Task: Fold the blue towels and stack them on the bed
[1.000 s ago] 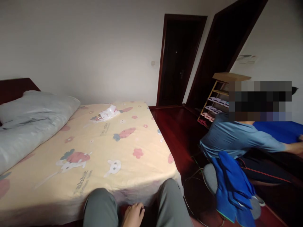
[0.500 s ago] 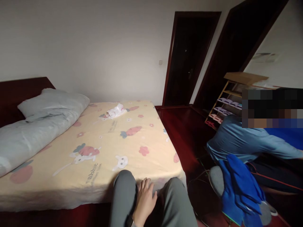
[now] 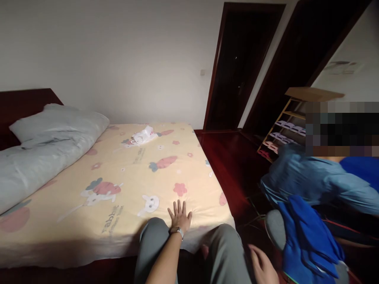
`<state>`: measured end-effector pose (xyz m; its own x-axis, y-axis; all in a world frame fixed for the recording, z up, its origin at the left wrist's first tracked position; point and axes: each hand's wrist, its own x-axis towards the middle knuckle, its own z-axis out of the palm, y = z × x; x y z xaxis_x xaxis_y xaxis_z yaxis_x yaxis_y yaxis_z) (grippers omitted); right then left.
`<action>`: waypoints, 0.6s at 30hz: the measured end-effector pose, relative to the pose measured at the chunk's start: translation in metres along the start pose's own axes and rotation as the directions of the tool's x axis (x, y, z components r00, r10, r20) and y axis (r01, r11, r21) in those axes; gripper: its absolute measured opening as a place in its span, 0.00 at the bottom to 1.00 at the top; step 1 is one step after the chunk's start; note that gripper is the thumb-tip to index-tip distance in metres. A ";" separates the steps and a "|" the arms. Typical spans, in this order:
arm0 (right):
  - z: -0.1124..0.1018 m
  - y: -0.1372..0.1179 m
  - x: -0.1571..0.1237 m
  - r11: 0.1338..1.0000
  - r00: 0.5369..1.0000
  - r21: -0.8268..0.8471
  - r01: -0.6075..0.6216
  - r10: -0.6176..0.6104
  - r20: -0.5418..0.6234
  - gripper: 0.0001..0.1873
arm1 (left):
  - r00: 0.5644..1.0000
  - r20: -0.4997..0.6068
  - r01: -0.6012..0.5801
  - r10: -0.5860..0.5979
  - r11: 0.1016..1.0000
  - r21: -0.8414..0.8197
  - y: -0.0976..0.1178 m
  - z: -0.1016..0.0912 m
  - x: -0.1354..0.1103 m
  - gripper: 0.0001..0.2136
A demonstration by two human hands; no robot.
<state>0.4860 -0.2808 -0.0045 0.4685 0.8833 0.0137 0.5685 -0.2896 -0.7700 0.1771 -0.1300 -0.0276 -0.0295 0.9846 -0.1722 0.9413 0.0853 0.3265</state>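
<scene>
My left hand, a watch on its wrist, rests palm down on the near edge of the bed. Its fingers are spread and it holds nothing. The sheet is pale yellow, printed with rabbits, carrots and flowers. At the bottom right, my right hand shows partly, beside my right grey trouser leg. Its visible fingers are a little apart, with nothing seen in them; the rest is cut off by the frame. A crumpled white plastic bag lies far back on the bed.
Grey bedding heaps at the left by the dark headboard. On the right, a person in a blue shirt bends low near a blue cloth. Behind stands a shoe rack with slippers. A dark door is at the back.
My left hand has moved forward from between my knees onto the bed, fingers now spread. My right hand has come into view at the bottom right. The view has shifted slightly.
</scene>
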 end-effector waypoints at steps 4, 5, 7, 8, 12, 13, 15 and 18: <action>0.072 -0.116 0.059 0.885 0.877 0.117 0.450 -0.463 0.128 0.19 | 1.000 -0.010 0.006 -0.006 1.000 0.004 0.004 -0.004 0.000 0.33; 0.091 -0.144 0.068 0.841 0.822 0.145 0.521 -0.540 0.178 0.19 | 1.000 -0.022 0.012 -0.012 1.000 0.003 0.006 -0.009 0.001 0.33; 0.128 -0.185 0.080 0.797 0.758 0.182 0.575 -0.604 0.247 0.16 | 0.998 -0.062 -0.006 0.003 0.999 -0.043 0.008 -0.023 0.004 0.28; 0.143 -0.197 0.084 0.811 0.761 0.185 0.555 -0.584 0.282 0.15 | 0.995 -0.101 -0.029 0.019 0.995 -0.096 0.008 -0.031 0.006 0.24; 0.168 -0.203 0.087 0.881 0.818 0.202 0.428 -0.472 0.328 0.13 | 0.927 -0.376 -0.159 0.000 0.906 -0.393 0.007 -0.057 0.015 0.17; 0.165 -0.200 0.086 0.868 0.795 0.247 0.431 -0.495 0.351 0.13 | 0.911 -0.413 -0.198 -0.009 0.868 -0.456 0.008 -0.059 0.017 0.18; 0.155 -0.197 0.083 0.827 0.725 0.376 0.418 -0.553 0.410 0.14 | 0.923 -0.384 -0.261 0.024 0.770 -0.582 0.018 -0.057 0.020 0.21; 0.142 -0.196 0.071 0.789 0.710 0.523 0.321 -0.566 0.419 0.20 | 0.982 -0.172 -0.187 0.078 0.530 -0.827 0.046 -0.044 0.019 0.28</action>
<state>0.3117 -0.1094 0.0566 -0.2724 0.9454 0.1787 0.2458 0.2480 -0.9371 0.2048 -0.1010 0.0249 -0.0134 0.9998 0.0161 0.2259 -0.0126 0.9741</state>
